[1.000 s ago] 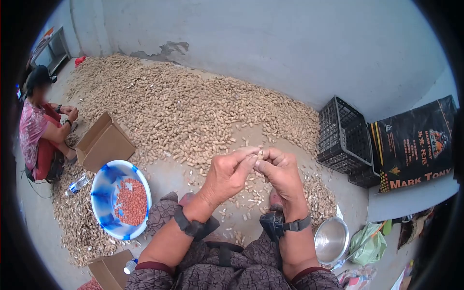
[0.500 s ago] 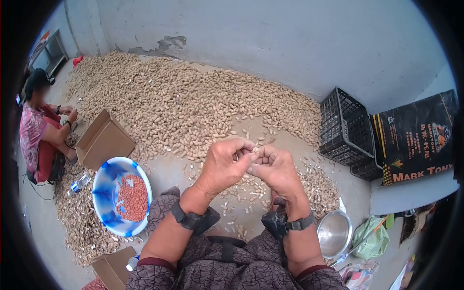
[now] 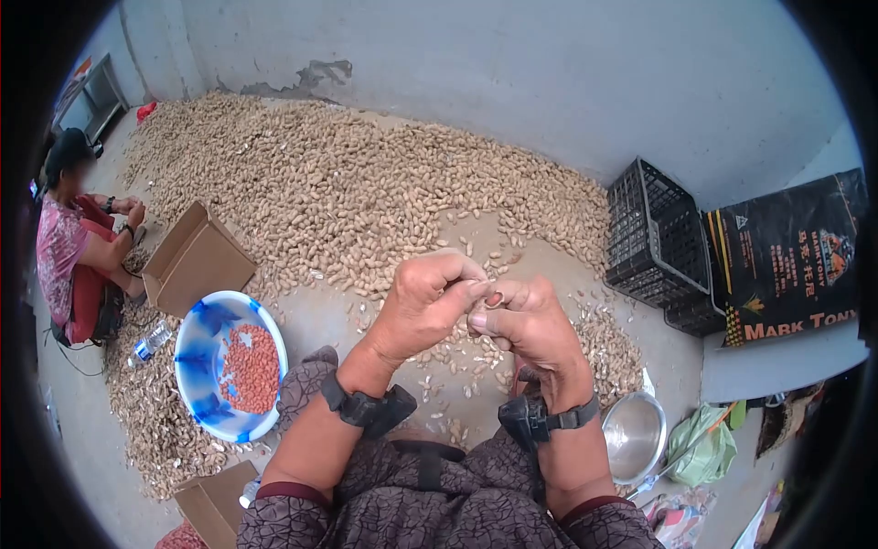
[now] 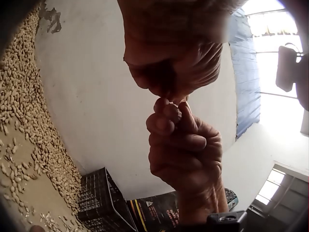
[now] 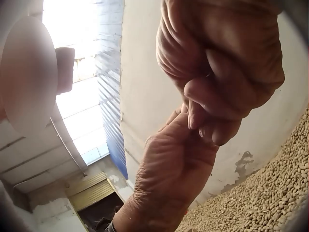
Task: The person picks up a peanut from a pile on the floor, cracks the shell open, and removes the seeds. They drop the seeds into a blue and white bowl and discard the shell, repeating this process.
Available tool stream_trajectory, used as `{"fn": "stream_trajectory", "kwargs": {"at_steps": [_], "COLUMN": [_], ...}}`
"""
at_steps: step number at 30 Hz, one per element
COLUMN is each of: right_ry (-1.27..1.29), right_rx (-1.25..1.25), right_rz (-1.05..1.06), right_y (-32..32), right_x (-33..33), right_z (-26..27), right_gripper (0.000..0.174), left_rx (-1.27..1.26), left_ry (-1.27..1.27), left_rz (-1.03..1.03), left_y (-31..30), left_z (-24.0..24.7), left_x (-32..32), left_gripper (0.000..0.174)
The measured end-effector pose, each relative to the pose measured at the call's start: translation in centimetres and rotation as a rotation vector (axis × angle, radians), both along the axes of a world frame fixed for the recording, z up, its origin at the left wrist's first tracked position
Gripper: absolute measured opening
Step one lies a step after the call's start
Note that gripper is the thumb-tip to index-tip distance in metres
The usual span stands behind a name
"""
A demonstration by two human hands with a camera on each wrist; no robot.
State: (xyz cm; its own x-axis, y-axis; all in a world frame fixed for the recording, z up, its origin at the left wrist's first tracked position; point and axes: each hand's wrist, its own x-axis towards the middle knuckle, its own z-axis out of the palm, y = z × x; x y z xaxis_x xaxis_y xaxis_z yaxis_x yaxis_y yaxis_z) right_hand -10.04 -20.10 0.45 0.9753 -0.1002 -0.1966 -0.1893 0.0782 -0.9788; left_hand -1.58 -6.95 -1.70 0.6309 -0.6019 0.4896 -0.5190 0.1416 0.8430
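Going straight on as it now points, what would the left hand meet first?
Probably the right hand, whose fingers hold a reddish kernel close ahead; whether the left hand touches it is unclear.

Peanut pile (image 3: pixel 320 192): on flr (image 3: pixel 315 316), ahead, along base of wall (image 3: pixel 503 73).
Basin (image 3: pixel 194 366): on L, kernels (image 3: pixel 251 371) in it.
Upper carton (image 3: pixel 206 272): just beyond basin, btwn it & pile.
Shell heap (image 3: pixel 151 444): L side, around outer edge of basin.
Bottle (image 3: pixel 151 344): L of basin.
Lower carton (image 3: pixel 215 505): near L, below basin.
Other person (image 3: pixel 75 252): far L, past upper carton.
Crate (image 3: pixel 645 240): R end of pile, nr wall.
Sack (image 3: pixel 786 267): R of crate.
Bowl (image 3: pixel 634 441): near R, below crate.
Bag (image 3: pixel 706 450): just R of bowl.
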Motion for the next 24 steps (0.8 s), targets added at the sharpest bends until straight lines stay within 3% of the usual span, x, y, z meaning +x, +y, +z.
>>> {"fn": "stream_trajectory", "kwargs": {"at_steps": [3, 5, 10, 12, 13, 15, 16, 18, 19, 20, 22, 24], "right_ry": [-0.025, -0.046, -0.057, -0.088, -0.088, -0.085, -0.081, -0.068, -0.087, -0.107, -0.122, -0.133], "right_rx": [0.062, 0.216, 0.230, 0.180, 0.163, 0.146, 0.134, 0.130, 0.129, 0.127, 0.062, -0.006], "right_rz": [0.027, -0.026, -0.051, -0.062, -0.057, -0.049, -0.066, -0.076, -0.092, -0.107, -0.117, -0.120], "right_y": [-0.1, 0.0, -1.3, -1.7, -1.8, -1.9, -1.9, -1.8, -1.9, -1.9, -1.1, -0.2], "right_x": [-0.1, -0.1, -0.4, -0.7, -0.8, -0.9, -0.9, -1.2, -1.2, -1.1, -0.8, -0.4], "right_z": [-0.2, -0.1, 1.1, 1.2, 1.3, 1.4, 1.3, 0.9, 0.5, 0.3, 0.3, 0.0], "right_gripper": [0.007, 0.010, 0.013, 0.014, 0.014, 0.014, 0.014, 0.014, 0.016, 0.017, 0.017, 0.017], "left_rx": [0.007, -0.230, -0.095, 0.548, 0.545, 0.755, 0.755, 0.604, 0.393, 0.395, -0.029, -0.117], "left_ry": [0.042, 0.593, 0.710, 0.446, 0.446, 0.362, 0.364, 0.725, 0.877, 0.876, 1.077, 1.153], "left_rz": [-0.015, -0.021, -0.036, -0.412, -0.415, -0.800, -0.799, -0.372, -0.266, -0.259, -0.179, -0.201], "left_y": [-0.2, -0.7, -1.0, -0.9, -0.8, -0.7, -0.9, -1.5, -1.5, -1.4, -1.2, -1.5], "left_z": [0.0, -0.4, -2.5, -3.1, -3.4, -3.6, -3.2, -2.1, -1.9, -1.9, -2.2, -2.5], "left_x": [-0.1, -0.3, 0.0, -1.0, -1.9, -3.3, -3.2, -2.5, -2.0, -1.4, -0.7, -0.7], "left_gripper": [0.005, 0.009, 0.011, 0.013, 0.013, 0.019, 0.019, 0.025, 0.034, 0.034, 0.038, 0.040]}}
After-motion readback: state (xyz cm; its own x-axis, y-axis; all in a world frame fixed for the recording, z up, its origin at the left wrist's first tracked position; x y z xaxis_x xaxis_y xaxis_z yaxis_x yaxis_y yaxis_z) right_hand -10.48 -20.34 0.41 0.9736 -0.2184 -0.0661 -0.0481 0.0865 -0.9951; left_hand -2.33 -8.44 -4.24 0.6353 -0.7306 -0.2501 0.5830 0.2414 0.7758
